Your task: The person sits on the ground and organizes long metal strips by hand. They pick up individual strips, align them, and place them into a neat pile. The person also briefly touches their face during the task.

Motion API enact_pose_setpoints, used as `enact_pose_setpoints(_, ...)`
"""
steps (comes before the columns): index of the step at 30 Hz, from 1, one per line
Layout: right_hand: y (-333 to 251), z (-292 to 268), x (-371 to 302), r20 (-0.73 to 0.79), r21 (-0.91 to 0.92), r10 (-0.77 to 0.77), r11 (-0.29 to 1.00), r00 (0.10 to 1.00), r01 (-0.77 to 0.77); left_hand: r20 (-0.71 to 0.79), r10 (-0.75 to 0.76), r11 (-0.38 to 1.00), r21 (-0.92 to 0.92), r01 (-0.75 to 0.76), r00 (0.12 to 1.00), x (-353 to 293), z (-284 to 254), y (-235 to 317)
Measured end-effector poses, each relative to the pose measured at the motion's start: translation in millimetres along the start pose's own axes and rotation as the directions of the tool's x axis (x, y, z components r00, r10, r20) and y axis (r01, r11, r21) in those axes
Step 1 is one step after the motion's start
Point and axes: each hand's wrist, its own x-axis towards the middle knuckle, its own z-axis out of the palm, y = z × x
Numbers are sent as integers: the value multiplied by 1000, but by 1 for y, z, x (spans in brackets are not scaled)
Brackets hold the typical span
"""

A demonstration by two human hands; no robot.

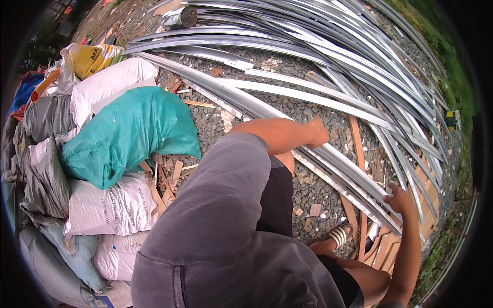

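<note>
A bundle of long grey metal channels (347,171) runs slantwise from the upper left down to the lower right in front of me. My left hand (316,133) is closed at the middle of this bundle, its fingertips mostly hidden. Farther down, close to the bundle's lower right end, my right hand (400,199) curls its fingers at the edge of the channels. Two lighter metal strips (308,94) lie just beyond the bundle, crossing the gravel.
A large tangled heap of metal channels (328,38) spreads across the far side. Stuffed white sacks (110,208) and a green sack (138,131) are piled at left. Wood strips (356,138) lie on the gravel (303,197) near my sandalled foot (336,237). A dark roll (179,18) stands behind.
</note>
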Motion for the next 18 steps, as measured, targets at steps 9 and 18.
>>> enact_pose_setpoints(9, -71, 80, 136, -66, 112, -186, 975, 980, 193, 40, 88, 994, -65, -85, 995, -27, 3, 9)
enact_pose_setpoints(18, -97, 113, 157, 161, 260, -164, 958, 973, 118, 107, 111, 976, -197, -89, 988, -19, 35, 20)
